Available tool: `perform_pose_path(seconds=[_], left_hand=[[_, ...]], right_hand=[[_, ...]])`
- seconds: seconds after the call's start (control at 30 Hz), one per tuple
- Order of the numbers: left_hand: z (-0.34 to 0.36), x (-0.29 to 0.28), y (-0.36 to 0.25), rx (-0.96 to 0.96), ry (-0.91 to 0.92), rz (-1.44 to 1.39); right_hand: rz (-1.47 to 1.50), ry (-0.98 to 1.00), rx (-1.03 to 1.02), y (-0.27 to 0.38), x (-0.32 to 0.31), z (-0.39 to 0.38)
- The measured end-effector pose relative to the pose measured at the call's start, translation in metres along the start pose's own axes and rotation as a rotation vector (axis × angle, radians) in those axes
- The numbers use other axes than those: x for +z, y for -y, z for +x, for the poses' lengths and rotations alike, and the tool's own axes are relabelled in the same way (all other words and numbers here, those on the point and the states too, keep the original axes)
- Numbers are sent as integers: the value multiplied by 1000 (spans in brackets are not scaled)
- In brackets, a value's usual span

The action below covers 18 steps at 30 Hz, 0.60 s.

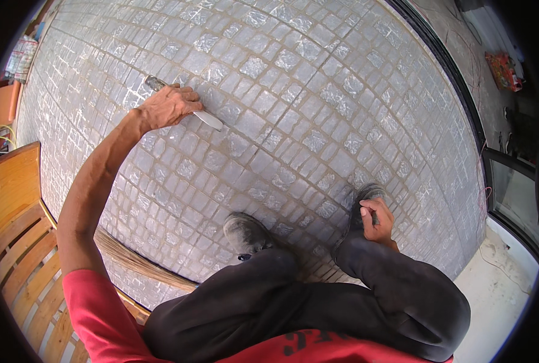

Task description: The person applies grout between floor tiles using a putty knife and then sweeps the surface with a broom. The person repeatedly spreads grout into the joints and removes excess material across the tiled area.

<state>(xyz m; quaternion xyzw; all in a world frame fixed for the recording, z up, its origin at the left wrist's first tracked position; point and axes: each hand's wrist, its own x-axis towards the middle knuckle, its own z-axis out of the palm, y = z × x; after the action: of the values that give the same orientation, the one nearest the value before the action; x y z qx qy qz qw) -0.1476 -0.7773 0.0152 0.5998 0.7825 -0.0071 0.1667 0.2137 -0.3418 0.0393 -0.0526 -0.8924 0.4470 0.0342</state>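
Observation:
My left hand (169, 107) is closed around a knife-like tool (209, 121), held low over the paving on the left. Its dark handle sticks out behind the fingers, and its pale flat blade with a rounded tip slants down to the right. Whether the tip touches the ground I cannot tell. Over my right knee, beside the right shoe (371, 192), my right hand (378, 221) has its fingers curled in and its thumb against them. Nothing shows in it. Under both hands spreads grey stone-patterned paving (263, 115) with sandy joints.
A slatted wooden bench (24, 242) stands close on my left, with a straw broom (139, 260) lying beside it. My left shoe (245, 233) is on the paving. A black frame (457, 78) runs along the right edge; beyond it lies a red package (503, 71).

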Motion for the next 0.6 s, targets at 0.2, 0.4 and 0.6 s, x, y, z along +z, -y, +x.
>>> perform_pose_path(seconds=[0.2,0.4,0.6], left_hand=[[-24,-1,46,-38,22,25],[-133,-51,145,-607,255,443],[-146,-26,101,-988,-355,24]], right_hand=[[-47,-11,50,1,-4,-2],[-32,-12,26,-12,-1,-6],[-61,-13,58,-33,3,-13]])
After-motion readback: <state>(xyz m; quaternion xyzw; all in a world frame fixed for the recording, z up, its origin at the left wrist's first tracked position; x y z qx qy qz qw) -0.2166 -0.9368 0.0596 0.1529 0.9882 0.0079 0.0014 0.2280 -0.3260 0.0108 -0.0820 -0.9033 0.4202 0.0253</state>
